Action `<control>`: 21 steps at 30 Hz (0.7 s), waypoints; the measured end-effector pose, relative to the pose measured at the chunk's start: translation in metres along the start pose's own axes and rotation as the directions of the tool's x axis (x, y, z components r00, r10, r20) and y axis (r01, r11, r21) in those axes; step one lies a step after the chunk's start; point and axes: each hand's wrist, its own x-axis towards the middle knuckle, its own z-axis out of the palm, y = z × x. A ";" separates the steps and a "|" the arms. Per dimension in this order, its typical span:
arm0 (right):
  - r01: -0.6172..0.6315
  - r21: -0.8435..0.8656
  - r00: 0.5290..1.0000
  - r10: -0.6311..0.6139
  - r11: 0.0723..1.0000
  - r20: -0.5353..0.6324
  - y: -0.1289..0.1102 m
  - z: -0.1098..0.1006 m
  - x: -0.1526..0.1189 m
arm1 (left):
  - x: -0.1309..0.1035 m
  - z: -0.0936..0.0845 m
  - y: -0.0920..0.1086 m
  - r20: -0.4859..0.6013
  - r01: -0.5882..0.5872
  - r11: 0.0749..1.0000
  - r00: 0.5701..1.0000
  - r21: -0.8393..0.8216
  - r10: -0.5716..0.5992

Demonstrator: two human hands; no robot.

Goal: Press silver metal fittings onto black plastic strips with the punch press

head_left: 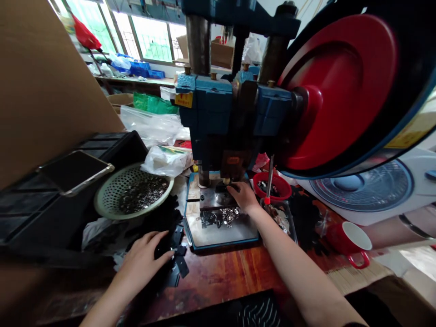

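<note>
My right hand [244, 196] reaches under the ram of a blue bench press [213, 109]. Its fingertips are together at the metal die block [214, 197]; whatever they may pinch is too small or hidden to name. In front of the block, small shiny metal pieces [230, 215] and dark bits are scattered on the press base [218, 237]. My left hand [145, 256] rests palm down at the left, thumb and fingers apart, over a heap of flat black pieces [177, 236]. Its fingertips touch the heap, and the palm covers part of it.
A pale green basket [102, 200] of small dark parts stands at the left beside a black crate [20, 204] with a phone [76, 170] on it. Right of the press are a red bowl [284, 191], a screwdriver [270, 179], a red mug [344, 240] and the red flywheel [350, 86].
</note>
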 end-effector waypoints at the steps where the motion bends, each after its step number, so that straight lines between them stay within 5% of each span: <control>1: -0.029 0.035 0.999 0.029 0.999 -0.015 0.002 0.001 0.004 | -0.003 0.003 0.001 0.010 -0.012 1.000 1.000 0.018 0.012; 6: -0.129 0.167 0.970 0.159 0.978 -0.185 0.025 -0.024 -0.002 | -0.008 0.010 0.008 -0.013 -0.022 0.998 1.000 0.060 0.023; 11: -0.124 0.250 0.939 0.195 0.960 -0.283 0.033 -0.049 -0.049 | -0.008 0.010 0.013 0.034 -0.013 0.999 0.999 0.045 0.011; 12: -0.106 0.197 0.957 0.154 0.975 -0.245 0.028 -0.047 -0.061 | -0.007 0.010 0.015 0.049 -0.009 0.999 0.999 0.037 0.007; 14: 0.011 -0.014 1.000 -0.011 1.000 0.022 0.015 -0.038 -0.082 | -0.006 0.009 0.017 0.072 -0.008 1.000 0.997 0.019 0.007; 16: 0.200 -0.218 0.959 -0.145 0.955 0.245 0.001 -0.025 -0.095 | -0.005 0.009 0.019 0.078 -0.012 1.000 0.997 0.003 0.012; 21: 0.360 -0.490 0.911 -0.188 0.794 0.366 -0.016 -0.004 -0.098 | -0.010 0.010 0.016 -0.016 0.018 0.999 1.000 0.047 -0.017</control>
